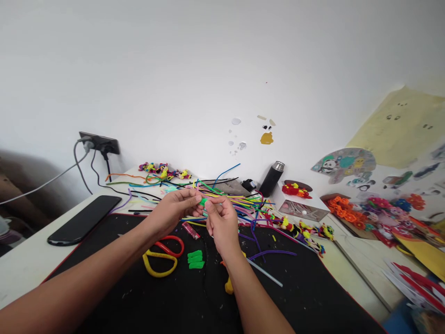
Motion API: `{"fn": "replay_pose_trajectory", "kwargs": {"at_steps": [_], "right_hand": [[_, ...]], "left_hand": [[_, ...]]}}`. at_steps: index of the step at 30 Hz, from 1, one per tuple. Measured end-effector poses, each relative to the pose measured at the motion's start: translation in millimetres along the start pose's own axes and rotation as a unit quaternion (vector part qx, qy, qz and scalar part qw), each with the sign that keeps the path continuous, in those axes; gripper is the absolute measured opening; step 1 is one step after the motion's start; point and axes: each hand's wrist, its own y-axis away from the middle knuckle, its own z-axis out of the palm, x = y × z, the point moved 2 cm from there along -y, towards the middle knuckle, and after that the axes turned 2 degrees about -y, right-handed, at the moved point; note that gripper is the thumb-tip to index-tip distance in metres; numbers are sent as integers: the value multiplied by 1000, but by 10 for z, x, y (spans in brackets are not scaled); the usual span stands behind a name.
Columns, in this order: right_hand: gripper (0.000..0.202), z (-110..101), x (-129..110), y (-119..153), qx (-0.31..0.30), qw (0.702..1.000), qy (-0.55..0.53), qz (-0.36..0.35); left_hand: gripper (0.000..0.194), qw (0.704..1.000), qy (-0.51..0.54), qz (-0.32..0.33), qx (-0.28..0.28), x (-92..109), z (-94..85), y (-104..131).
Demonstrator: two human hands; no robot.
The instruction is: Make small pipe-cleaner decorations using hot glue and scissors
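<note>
Both my hands meet over the far part of the black mat [156,306]. A small green pipe cleaner piece [203,202] is pinched between them. My left hand [179,208] grips it from the left with thumb and fingertips, while my right hand [222,225] holds its other side. Most of the green piece is hidden by my fingers. Below them on the mat lie folded green pipe cleaner pieces [195,259]. Scissors with red and yellow handles [160,262] rest left of these, their blades out of sight. A small pink-red item [191,230] lies just beneath my left hand.
Loose coloured pipe cleaners [243,200] are heaped behind my hands. A black phone [85,219] lies at left, near a wall socket [99,143]. A black flask [272,179], a white box [302,206] and small pipe cleaner figures [306,232] stand or lie to the right.
</note>
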Motion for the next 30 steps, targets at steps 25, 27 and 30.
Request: {"fn": "replay_pose_trajectory", "kwargs": {"at_steps": [25, 27, 30], "right_hand": [[42, -13, 18, -9, -11, 1000, -12, 4], [42, -16, 20, -9, -12, 1000, -10, 7], [43, -17, 24, -6, -13, 1000, -7, 6]], "left_hand": [[33, 996, -74, 43, 4, 4, -27, 3], [32, 993, -97, 66, 3, 23, -18, 11], [31, 990, -113, 80, 4, 38, -13, 19]]}}
